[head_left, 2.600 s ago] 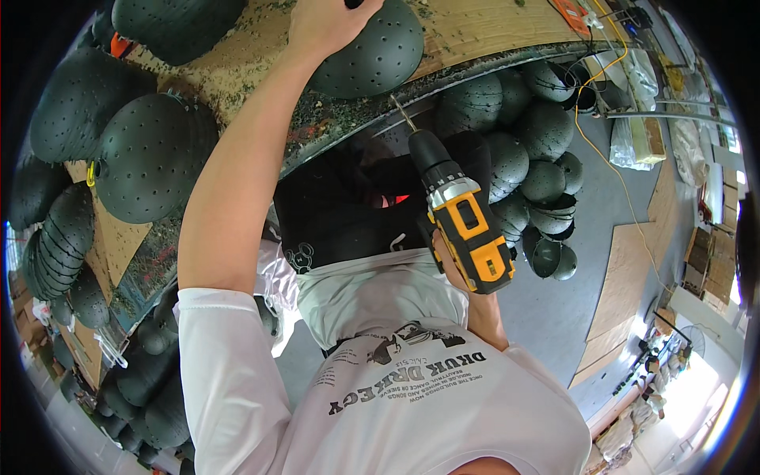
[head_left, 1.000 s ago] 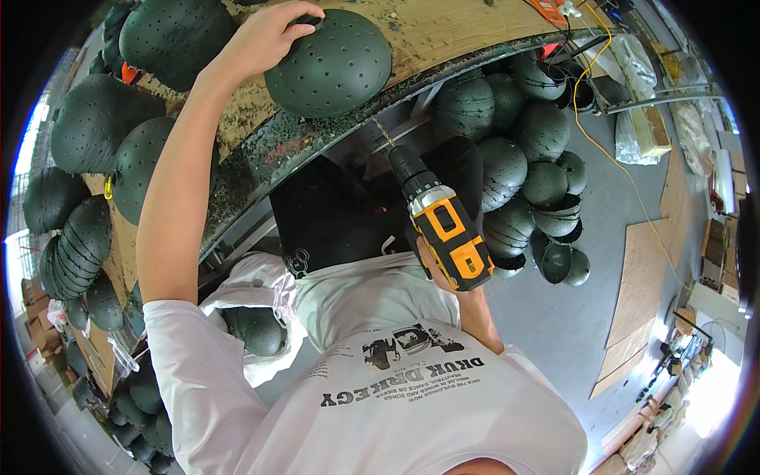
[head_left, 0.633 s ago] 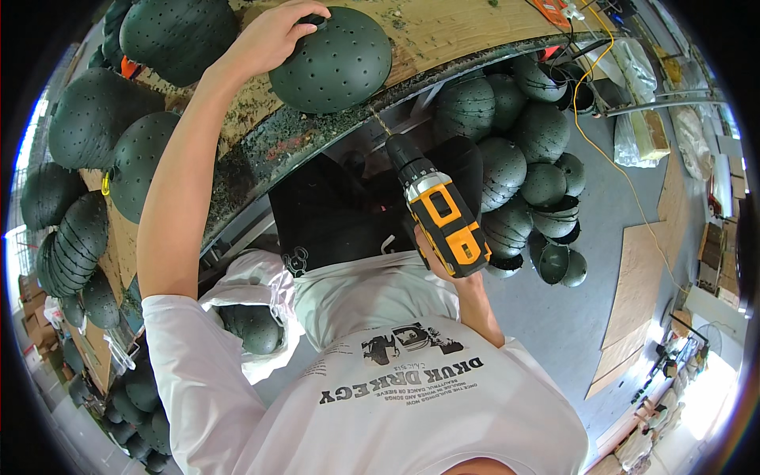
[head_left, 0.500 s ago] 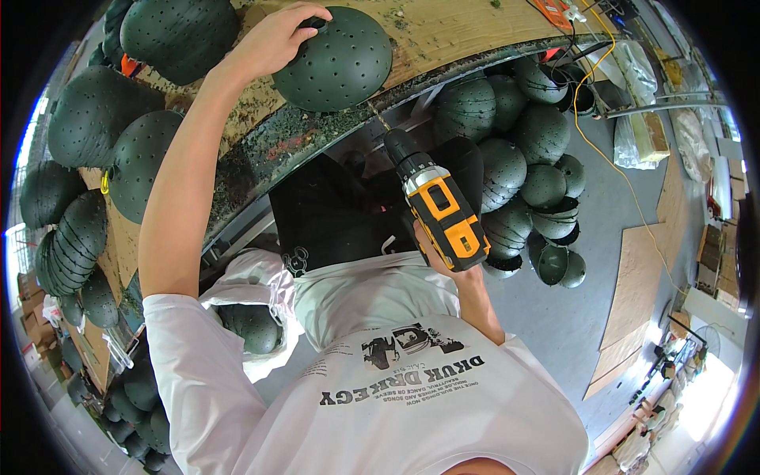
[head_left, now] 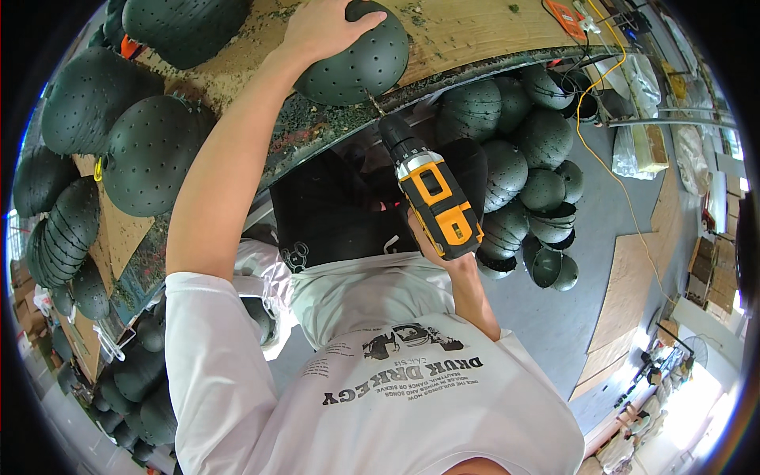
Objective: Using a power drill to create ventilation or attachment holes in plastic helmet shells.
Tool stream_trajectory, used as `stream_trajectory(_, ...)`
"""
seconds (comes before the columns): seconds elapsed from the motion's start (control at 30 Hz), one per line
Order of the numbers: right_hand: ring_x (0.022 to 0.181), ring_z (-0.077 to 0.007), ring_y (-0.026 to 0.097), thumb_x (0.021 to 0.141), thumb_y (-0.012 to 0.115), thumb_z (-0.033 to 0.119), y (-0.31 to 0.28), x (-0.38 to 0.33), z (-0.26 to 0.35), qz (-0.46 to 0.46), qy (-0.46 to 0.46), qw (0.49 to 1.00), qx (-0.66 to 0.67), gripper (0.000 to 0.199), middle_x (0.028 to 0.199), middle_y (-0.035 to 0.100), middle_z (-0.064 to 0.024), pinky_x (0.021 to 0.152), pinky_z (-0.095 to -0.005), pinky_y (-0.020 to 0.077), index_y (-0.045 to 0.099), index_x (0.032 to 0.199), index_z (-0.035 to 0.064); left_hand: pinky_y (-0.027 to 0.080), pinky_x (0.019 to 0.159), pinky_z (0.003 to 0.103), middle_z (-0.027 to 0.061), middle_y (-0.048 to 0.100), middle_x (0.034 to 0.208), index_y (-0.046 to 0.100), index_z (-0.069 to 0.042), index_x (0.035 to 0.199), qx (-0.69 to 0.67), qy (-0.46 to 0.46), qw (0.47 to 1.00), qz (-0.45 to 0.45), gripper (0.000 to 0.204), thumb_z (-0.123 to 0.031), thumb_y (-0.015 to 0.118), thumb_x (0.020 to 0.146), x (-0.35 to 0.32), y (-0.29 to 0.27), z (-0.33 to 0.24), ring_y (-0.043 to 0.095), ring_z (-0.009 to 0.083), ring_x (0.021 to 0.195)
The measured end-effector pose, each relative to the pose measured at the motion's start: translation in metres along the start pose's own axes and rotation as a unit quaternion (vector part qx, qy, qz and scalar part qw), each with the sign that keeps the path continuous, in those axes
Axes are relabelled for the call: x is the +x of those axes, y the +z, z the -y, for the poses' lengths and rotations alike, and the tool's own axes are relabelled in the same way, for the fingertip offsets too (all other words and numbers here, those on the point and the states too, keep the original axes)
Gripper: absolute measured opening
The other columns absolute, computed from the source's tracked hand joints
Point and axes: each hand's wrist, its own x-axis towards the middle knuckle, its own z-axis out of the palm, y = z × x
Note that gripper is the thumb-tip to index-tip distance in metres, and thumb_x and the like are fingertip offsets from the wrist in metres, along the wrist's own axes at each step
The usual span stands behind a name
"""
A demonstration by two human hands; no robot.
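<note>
A dark green plastic dome (head_left: pixel 360 71), dotted with small holes, lies at the near edge of the workbench. My left hand (head_left: pixel 323 30) grips it from above, thumb stretched across the top; the other fingertips are partly out of sight. My right hand (head_left: pixel 427 244) is wrapped around the handle of a yellow and black cordless drill (head_left: pixel 437 198), held below the bench edge and pointing up and away. The thin drill bit (head_left: pixel 374 103) meets the dome's near lower side; how deep it sits cannot be made out.
The cardboard-covered bench (head_left: pixel 451 36) carries scattered green shavings. More perforated domes (head_left: pixel 158 154) are stacked at the left. Several domes (head_left: pixel 546 134) are piled below the bench on the right. A yellow cord (head_left: pixel 595 150) runs down toward cardboard sheets (head_left: pixel 621 293) on the floor.
The dome has shifted slightly right and turned under my left hand, which moved right with it. The drill has moved a little up and left, bringing its bit against the dome.
</note>
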Motion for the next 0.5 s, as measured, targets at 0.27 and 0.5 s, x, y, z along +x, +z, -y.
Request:
stream_trajectory(0.27, 0.081, -0.0223, 0.068, 0.075, 0.078, 0.002, -0.003, 0.004, 0.006, 0.015, -0.009, 1.0, -0.024, 0.033, 0.102, 0.066, -0.0114, 0.074, -0.0299, 0.0533, 0.068, 0.106, -0.004, 0.049, 0.106, 0.049, 0.0191, 0.064, 0.138, 0.064, -0.005, 0.134, -0.012, -0.017, 1.0, -0.014, 0.06, -0.052, 0.064, 0.097, -0.001, -0.001, -0.003, 0.06, 0.0386, 0.126)
stream_trajectory(0.5, 0.081, -0.0219, 0.067, 0.076, 0.078, 0.002, -0.002, 0.006, 0.008, 0.027, 0.002, 0.999, -0.025, 0.034, 0.103, 0.066, -0.0115, 0.074, -0.0296, 0.0532, 0.068, 0.108, -0.0048, 0.048, 0.105, 0.049, 0.0172, 0.066, 0.136, 0.065, -0.006, 0.134, -0.011, -0.017, 1.0, -0.02, 0.059, -0.053, 0.065, 0.097, -0.005, 0.001, -0.003, 0.061, 0.0382, 0.125)
